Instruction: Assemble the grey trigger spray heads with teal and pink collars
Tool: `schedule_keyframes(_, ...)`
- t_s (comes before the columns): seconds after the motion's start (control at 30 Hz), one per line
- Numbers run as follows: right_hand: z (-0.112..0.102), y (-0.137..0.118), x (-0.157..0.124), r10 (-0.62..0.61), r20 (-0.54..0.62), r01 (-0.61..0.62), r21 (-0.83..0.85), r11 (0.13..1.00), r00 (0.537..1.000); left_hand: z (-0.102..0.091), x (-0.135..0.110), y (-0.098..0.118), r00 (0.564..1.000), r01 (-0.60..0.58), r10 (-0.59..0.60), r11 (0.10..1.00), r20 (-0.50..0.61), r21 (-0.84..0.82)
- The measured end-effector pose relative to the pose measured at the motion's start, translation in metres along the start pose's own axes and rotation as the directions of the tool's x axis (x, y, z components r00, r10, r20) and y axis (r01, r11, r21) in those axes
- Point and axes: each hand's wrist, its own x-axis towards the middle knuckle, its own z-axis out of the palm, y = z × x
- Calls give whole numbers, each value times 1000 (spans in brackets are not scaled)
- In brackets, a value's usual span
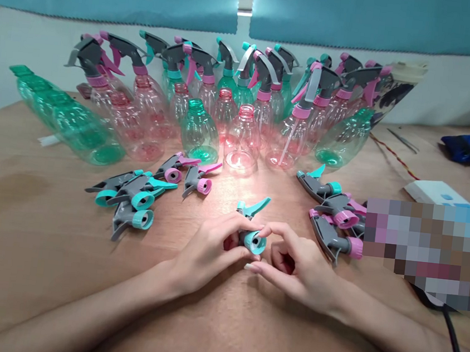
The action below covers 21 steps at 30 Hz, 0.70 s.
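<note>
Teal trigger and teal collar (255,242) mark the spray head (253,235) held low over the wooden table (40,267), between both hands. The left hand (210,252) is closed round its grey body, and the right hand (296,266) pinches the collar with forefinger and thumb, the other fingers curled under. To do this well, the left hand should probably hold the body steady while only the right fingertips work the collar, its open mouth facing the person so the inside can be checked. Loose heads (133,202) lie left of the grip, and more heads (333,217) lie just right of it. Beyond the grip stand an uncapped pink bottle (243,137) and an uncapped green bottle (199,130), both apparently empty. Behind them stand capped bottles (268,98); one (291,140) shows a thin tube inside and seemingly no liquid.
</note>
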Motion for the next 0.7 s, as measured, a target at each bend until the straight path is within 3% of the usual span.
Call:
schedule_keyframes(0.3, -3, 0, 4, -90, -43, 84, -123, 989, 995, 1, 2, 1, 998, -59, 59, 998, 23, -12)
schedule_keyframes(0.7, -1, 1, 3, -104, 10, 104, -197, 975, 994, 1, 2, 1, 1000, -16, 16, 1000, 18, -4)
